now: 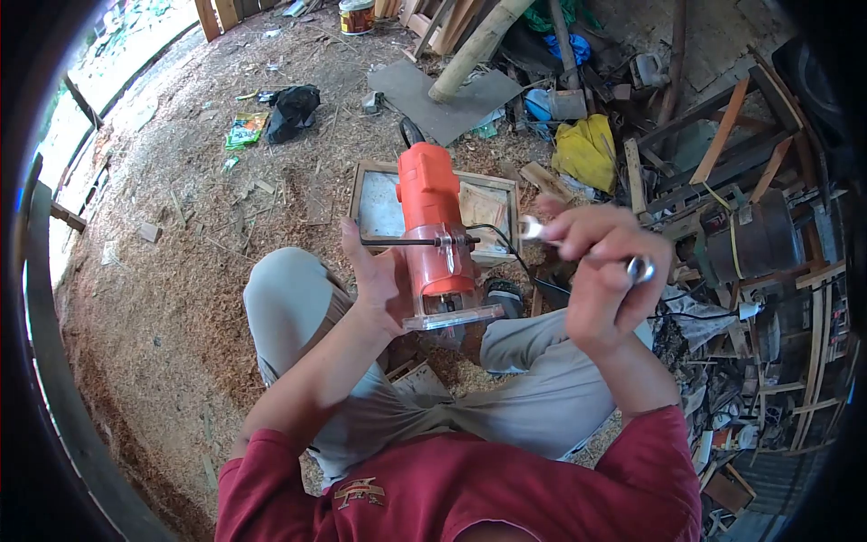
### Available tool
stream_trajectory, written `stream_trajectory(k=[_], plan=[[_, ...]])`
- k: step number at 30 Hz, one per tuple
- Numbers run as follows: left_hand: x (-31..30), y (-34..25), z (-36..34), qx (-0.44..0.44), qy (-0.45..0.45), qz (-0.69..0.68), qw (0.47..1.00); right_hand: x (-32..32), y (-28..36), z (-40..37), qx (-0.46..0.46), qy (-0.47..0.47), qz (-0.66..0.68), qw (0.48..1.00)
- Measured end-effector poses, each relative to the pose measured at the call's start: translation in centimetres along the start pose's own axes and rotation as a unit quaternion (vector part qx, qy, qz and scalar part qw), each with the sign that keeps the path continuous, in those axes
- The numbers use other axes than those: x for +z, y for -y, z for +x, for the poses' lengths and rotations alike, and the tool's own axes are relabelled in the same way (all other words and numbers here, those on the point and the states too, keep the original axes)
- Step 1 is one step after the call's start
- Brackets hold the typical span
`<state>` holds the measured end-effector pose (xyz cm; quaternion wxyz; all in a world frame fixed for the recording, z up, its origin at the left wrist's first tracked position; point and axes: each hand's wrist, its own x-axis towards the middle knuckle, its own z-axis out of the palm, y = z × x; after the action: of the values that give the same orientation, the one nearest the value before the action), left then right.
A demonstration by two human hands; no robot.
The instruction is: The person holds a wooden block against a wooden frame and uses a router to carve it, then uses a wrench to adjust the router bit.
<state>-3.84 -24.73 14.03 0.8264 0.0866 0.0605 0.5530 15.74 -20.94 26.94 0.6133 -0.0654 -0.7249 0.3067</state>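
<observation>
I could see only the two shiny ends of the wrench (531, 228). The right hand (601, 271) was shut tight around its middle, lifted up with the wrist bent. The left hand (375, 280) gripped the orange power tool (433, 226) upright over the knees, above the sawdust floor (181, 298).

Orange trim router (433, 226), clear base nearest; silver wrench (531, 228) just beside.

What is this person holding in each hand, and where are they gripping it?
The left hand grips an orange trim router by its lower body; the right hand holds a small wrench by its middle.
</observation>
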Motion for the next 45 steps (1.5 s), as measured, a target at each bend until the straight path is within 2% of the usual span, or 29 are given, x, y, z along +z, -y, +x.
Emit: stream_trajectory(k=[2, 4, 5, 7, 10, 12, 13, 16, 17, 23, 26, 27, 31, 36, 38, 45], plan=[[-0.2, 0.1, -0.1, 0.009, -0.014, 0.021, 1.000, -0.3, 0.2, 0.1, 0.117, 0.001, -0.087, 0.989], [-0.5, 0.1, -0.2, 0.016, -0.023, 0.032, 0.999, -1.3, 1.3, 0.1, 0.314, 0.058, -0.164, 0.933], [-0.5, 0.0, -0.1, 0.022, -0.015, 0.022, 0.999, -1.1, 0.7, -0.1, 0.363, 0.092, -0.196, 0.906], [-0.1, -0.2, 0.1, 0.035, 0.001, 0.002, 0.999, -0.8, -0.3, -1.1, 0.391, 0.114, -0.184, 0.895], [0.5, -0.4, 0.0, 0.059, 0.005, 0.063, 0.996, -0.6, -1.7, -3.6, 0.464, 0.108, -0.158, 0.865], [-0.3, -0.5, 0.6, 0.083, -0.058, 0.070, 0.992, -0.6, -2.7, -5.1, 0.507, 0.099, -0.126, 0.847], [-0.5, -0.6, 0.8, 0.096, -0.089, 0.073, 0.989, -1.0, -3.4, -5.8, 0.520, 0.132, -0.156, 0.830], [-0.4, -0.1, 1.3, 0.090, -0.096, 0.149, 0.980, -0.7, -3.7, -6.8, 0.577, 0.068, 0.003, 0.814], [-0.5, 0.1, 1.5, 0.081, -0.096, 0.156, 0.980, -1.4, -3.9, -6.6, 0.634, 0.099, -0.032, 0.766], [-1.0, 1.6, 3.2, 0.029, -0.078, 0.228, 0.970, -2.0, -4.8, -8.6, 0.658, 0.055, 0.055, 0.749], [-0.8, 2.0, 3.9, 0.012, -0.092, 0.213, 0.973, -3.2, -4.6, -8.2, 0.690, 0.080, 0.086, 0.715], [-0.5, 2.0, 4.2, 0.006, -0.069, 0.203, 0.977, -3.3, -4.7, -8.0, 0.700, 0.062, 0.117, 0.702], [0.4, 2.0, 5.2, 0.011, -0.065, 0.220, 0.973, -3.9, -4.6, -7.5, 0.690, 0.038, 0.132, 0.710], [1.1, 1.3, 6.3, -0.022, -0.072, 0.255, 0.964, -4.5, -6.2, -7.4, 0.690, 0.020, 0.128, 0.712], [-0.2, 0.8, 7.2, -0.024, -0.059, 0.279, 0.958, -4.8, -7.1, -7.3, 0.694, 0.041, 0.112, 0.710], [-4.9, -1.5, 10.6, -0.053, -0.047, 0.305, 0.950, -4.6, -10.9, -7.5, 0.672, 0.003, 0.128, 0.729]])
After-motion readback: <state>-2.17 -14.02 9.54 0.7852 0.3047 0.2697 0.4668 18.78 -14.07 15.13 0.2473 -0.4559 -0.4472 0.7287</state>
